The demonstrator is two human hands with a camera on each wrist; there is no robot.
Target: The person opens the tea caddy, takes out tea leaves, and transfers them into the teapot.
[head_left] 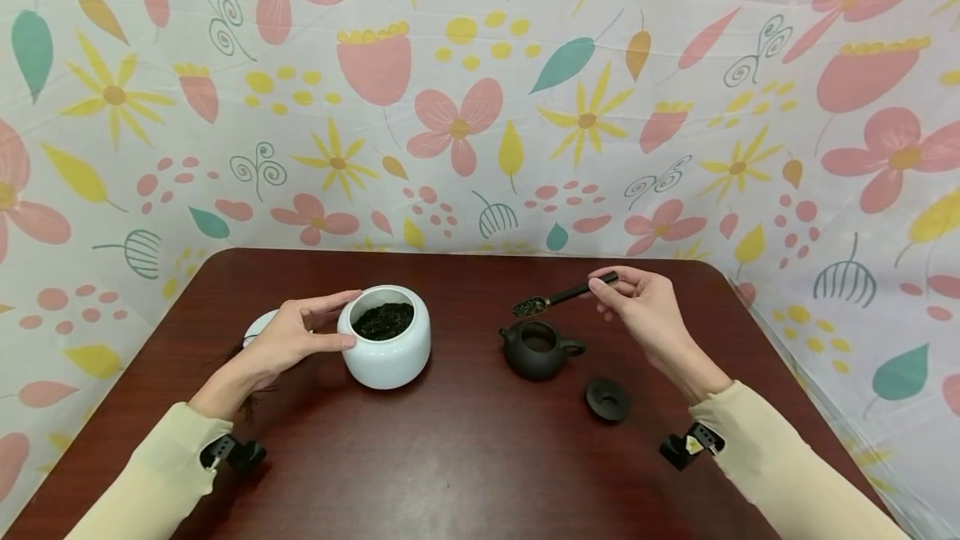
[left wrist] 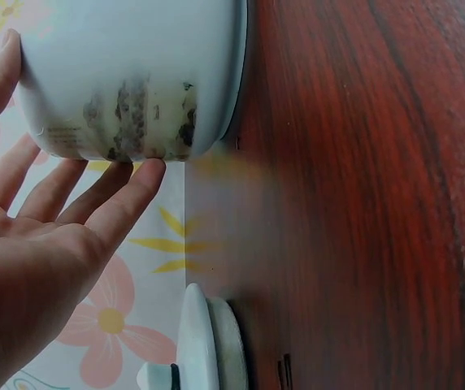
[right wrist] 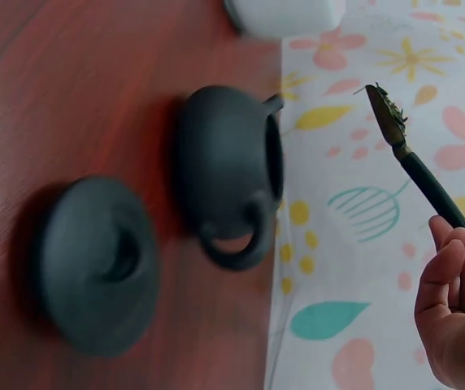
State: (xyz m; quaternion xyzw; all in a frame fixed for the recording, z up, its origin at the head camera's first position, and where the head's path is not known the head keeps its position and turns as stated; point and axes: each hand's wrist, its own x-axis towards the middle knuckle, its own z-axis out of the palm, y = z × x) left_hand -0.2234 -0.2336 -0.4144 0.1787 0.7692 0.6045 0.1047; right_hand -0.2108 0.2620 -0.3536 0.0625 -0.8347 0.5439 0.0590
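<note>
Only the head view showed the dark leaves (head_left: 383, 322) inside the white jar (head_left: 390, 363), which stood on the table (head_left: 465, 457) with an uncovered teapot (head_left: 534, 363) at its 3 o'clock and the teapot lid (head_left: 607, 400) at the pot's 4 o'clock. The left wrist view alone revealed the jar's printed panel (left wrist: 139, 118) and the knob (left wrist: 158, 376) of the white lid (left wrist: 197, 349). The right wrist view showed the leaf-laden scoop (right wrist: 428, 179) apart from the teapot. The left hand (head_left: 292, 336), at the jar's 9 o'clock, grasped its sides between thumb and spread fingers. The right hand (head_left: 641, 307), at the teapot's 2 o'clock, pinched the scoop in its grip, the bowl directed between 8 and 9 o'clock.
</note>
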